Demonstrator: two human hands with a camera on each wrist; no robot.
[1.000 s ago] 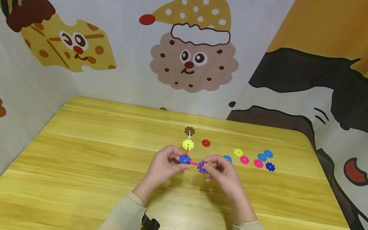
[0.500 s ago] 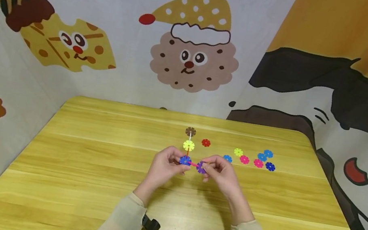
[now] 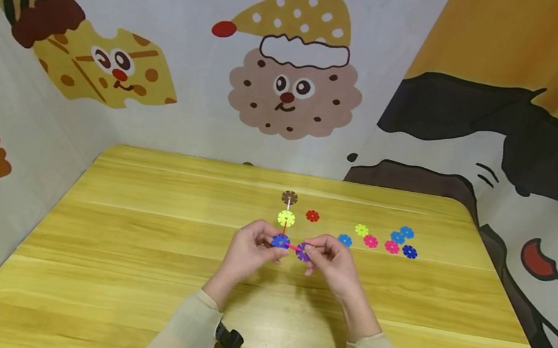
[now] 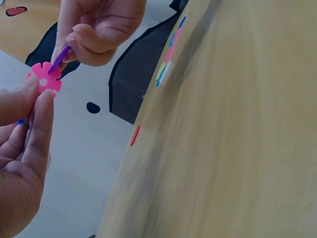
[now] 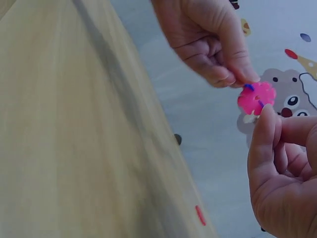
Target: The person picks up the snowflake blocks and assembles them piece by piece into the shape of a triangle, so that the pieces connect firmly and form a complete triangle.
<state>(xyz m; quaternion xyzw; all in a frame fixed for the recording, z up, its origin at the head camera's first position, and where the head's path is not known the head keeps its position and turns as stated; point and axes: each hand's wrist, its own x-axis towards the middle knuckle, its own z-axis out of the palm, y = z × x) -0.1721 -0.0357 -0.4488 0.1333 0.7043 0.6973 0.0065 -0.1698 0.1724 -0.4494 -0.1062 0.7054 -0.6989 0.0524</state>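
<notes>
Both hands are raised above the wooden table. My left hand (image 3: 253, 249) pinches a blue notched interlocking disc (image 3: 280, 241) between thumb and fingers. From it a chain runs away from me: a red disc (image 3: 284, 228) seen edge-on, a yellow disc (image 3: 286, 218), a thin white piece (image 3: 288, 205) and a brown disc (image 3: 289, 197). A pink disc (image 4: 43, 79) links the blue one to a purple disc (image 3: 302, 251). My right hand (image 3: 333, 264) grips that purple disc by thumb and fingertips, which cover part of it. In the right wrist view the pink disc lies between both hands' fingertips.
Loose discs lie on the table (image 3: 127, 272) beyond the right hand: a red one (image 3: 312, 216), a light blue one (image 3: 344, 240), a yellow-green one (image 3: 361, 230), a pink one (image 3: 370, 241) and a dark blue one (image 3: 409, 252), among several. A cartoon-printed cloth (image 3: 152, 133) hangs behind.
My right hand has shifted slightly left with the purple disc, closer to the left hand. The left hand and the chain have hardly moved.
</notes>
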